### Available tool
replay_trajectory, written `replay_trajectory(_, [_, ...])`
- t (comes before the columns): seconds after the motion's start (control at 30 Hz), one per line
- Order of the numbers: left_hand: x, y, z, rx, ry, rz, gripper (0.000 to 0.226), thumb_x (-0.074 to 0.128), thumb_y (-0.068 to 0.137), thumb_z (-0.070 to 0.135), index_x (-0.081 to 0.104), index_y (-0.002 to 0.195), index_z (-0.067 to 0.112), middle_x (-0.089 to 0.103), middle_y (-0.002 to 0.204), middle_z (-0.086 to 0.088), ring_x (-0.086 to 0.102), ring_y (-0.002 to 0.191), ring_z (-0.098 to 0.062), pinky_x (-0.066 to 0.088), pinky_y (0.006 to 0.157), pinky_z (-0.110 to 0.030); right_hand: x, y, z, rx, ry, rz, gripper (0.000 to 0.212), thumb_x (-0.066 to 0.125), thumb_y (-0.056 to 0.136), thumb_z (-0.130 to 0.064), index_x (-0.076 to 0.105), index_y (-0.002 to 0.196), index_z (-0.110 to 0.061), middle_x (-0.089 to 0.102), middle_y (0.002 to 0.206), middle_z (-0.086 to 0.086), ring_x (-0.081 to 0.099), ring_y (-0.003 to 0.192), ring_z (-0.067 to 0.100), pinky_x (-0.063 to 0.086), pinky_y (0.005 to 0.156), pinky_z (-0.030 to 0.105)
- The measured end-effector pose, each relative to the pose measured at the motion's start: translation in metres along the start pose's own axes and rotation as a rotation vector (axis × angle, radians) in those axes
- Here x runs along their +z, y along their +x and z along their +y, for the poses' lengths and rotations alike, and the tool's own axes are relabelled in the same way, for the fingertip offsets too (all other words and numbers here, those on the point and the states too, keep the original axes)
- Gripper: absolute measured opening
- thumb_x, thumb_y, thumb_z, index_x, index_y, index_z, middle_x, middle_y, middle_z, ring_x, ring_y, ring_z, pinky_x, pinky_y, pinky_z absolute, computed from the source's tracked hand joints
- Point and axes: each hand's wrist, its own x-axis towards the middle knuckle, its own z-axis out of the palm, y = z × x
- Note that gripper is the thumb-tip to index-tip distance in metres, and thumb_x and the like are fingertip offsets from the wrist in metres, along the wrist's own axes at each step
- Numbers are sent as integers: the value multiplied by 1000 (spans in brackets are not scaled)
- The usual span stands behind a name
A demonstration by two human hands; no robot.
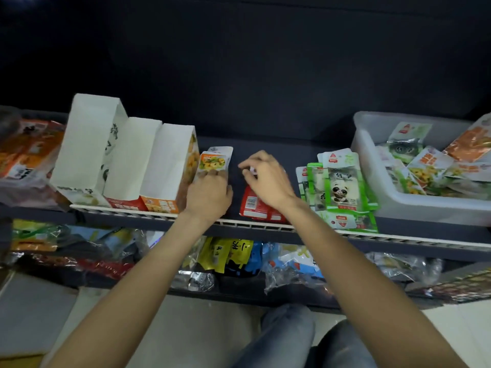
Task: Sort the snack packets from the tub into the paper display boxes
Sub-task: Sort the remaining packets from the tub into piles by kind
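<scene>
From the head view, the chief risk sits at the front edge of the shelf [255, 226]. The red packets [252, 205] lie flat right against that edge, partly under the right wrist, and a careless drag of the forearm could sweep them off onto the lower tier. The stack of green panda packets [341, 192] also overhangs the front edge, beside the near left corner of the tub [372, 181]; a nudge would probably fan it out or tip it over. The three paper display boxes [127, 160] stand upright and look light (thin white card, open tops), so pushing packets in hard could slide or topple them.

The left hand [208, 193] is closed around a small bunch of orange packets [214, 162], held upright just beside the rightmost box, whose printed orange panel seems to match them. The right hand [265, 176] hovers over the bare middle of the shelf with fingers curled and pinched together; whether it grips anything I cannot tell.

The packets are small, flat, glossy pouches: orange with a yellow food picture, green with a panda, red with a barcode. More lie jumbled in the translucent tub toward the right end of the shelf.
</scene>
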Motion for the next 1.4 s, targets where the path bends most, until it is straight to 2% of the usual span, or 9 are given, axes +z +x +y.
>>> replay_trajectory(0.13, [-6, 30, 63, 130, -395, 62, 30, 50, 93, 26, 59, 121, 20, 69, 109, 1, 63, 101, -21, 50, 84, -35, -63, -33, 53, 48, 47, 226, 19, 54, 92, -16, 71, 100, -20, 69, 101, -1, 63, 89, 16, 51, 83, 36])
replay_trajectory(0.37, [17, 67, 201, 171, -789, -221, 47, 58, 90, 37, 49, 134, 21, 66, 106, 9, 61, 100, -10, 45, 89, -25, -166, -84, 162, 323, -49, 442, 18, 56, 89, -12, 70, 99, -15, 73, 84, 6, 66, 78, 24, 53, 74, 39])
replay_trajectory(0.5, [31, 91, 240, 107, -846, -309, 63, 59, 90, 41, 37, 143, 15, 58, 131, 2, 51, 122, -17, 39, 94, -26, -202, -84, 226, 524, -285, 307, 19, 52, 91, -16, 69, 99, -12, 69, 99, 15, 63, 94, 34, 51, 79, 40])
replay_trajectory(0.63, [36, 107, 252, 63, -907, -295, 66, 64, 88, 33, 35, 145, 16, 63, 118, 0, 55, 115, -18, 41, 84, -22, -219, -70, 264, 855, -588, -15, 40, 44, 95, -37, 58, 120, -10, 58, 123, 17, 50, 118, 37, 34, 104, 48])
replay_trajectory(0.73, [43, 111, 250, 34, -990, -309, 67, 67, 87, 28, 35, 145, 16, 65, 101, 4, 62, 104, -17, 46, 93, -26, -217, -59, 282, 920, -495, -180, 50, 44, 94, -42, 43, 133, -11, 50, 135, 12, 47, 123, 33, 32, 103, 46])
replay_trajectory(0.87, [52, 106, 248, -28, -1156, -353, 69, 67, 88, 26, 32, 147, 20, 72, 86, -4, 63, 73, -15, 55, 73, -31, -207, -47, 296, 918, -344, -204, 74, 60, 86, -42, 26, 143, -10, 45, 140, 11, 47, 125, 31, 42, 99, 43])
replay_trajectory(1.0, [47, 101, 249, -41, -1189, -366, 68, 66, 88, 24, 32, 146, 21, 68, 77, -2, 53, 61, -11, 52, 65, -29, -204, -40, 294, 824, -365, 18, 75, 71, 82, -24, 26, 140, -10, 54, 125, 14, 55, 114, 32, 46, 92, 41])
replay_trajectory(1.13, [45, 104, 248, -39, -1142, -347, 67, 67, 87, 26, 34, 146, 22, 70, 83, -3, 59, 68, -14, 55, 71, -33, -206, -36, 285, 687, 0, 253, 63, 74, 79, -9, 38, 131, -6, 61, 115, 15, 58, 107, 29, 48, 91, 37])
replay_trajectory(1.4, [42, 104, 243, 53, -802, -233, 54, 61, 88, 44, 46, 137, 25, 58, 123, 0, 57, 109, -17, 47, 94, -35, -220, -56, 187, 289, 24, 632, 16, 63, 89, -17, 64, 105, -15, 69, 89, -4, 63, 79, 10, 53, 75, 31])
